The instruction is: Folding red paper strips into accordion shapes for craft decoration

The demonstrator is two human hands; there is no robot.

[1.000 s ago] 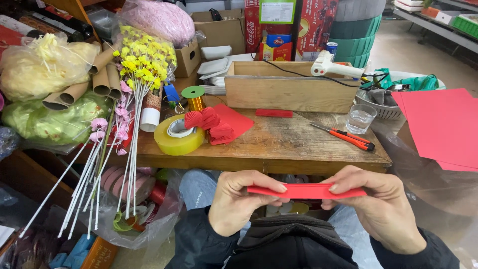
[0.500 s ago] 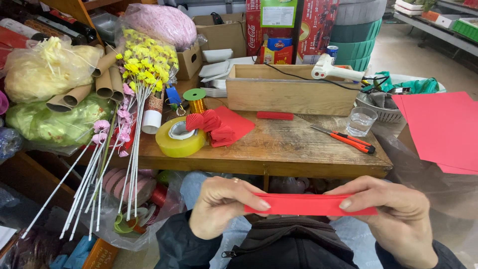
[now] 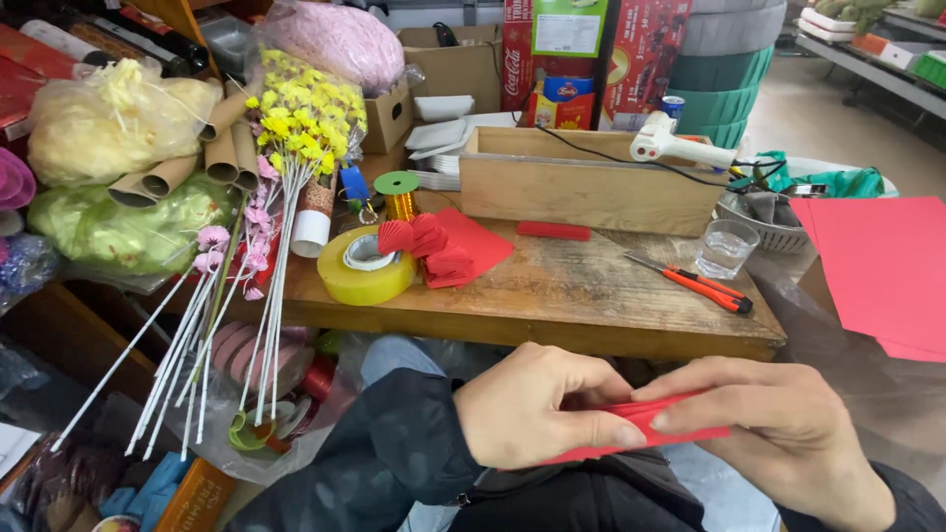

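Pinching folded red paper (image 3: 655,426) between left hand (image 3: 537,414) and right hand (image 3: 764,433); looking light, thin, creasable; gripping best along folded edges.

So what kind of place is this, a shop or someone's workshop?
Most likely a craft workshop for paper decorations. The wooden table bears folded red paper fans and a glue gun, with artificial flower stems beside it, while both hands fold a red paper strip.

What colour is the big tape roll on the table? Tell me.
Yellow tape roll, clearest in the head view.
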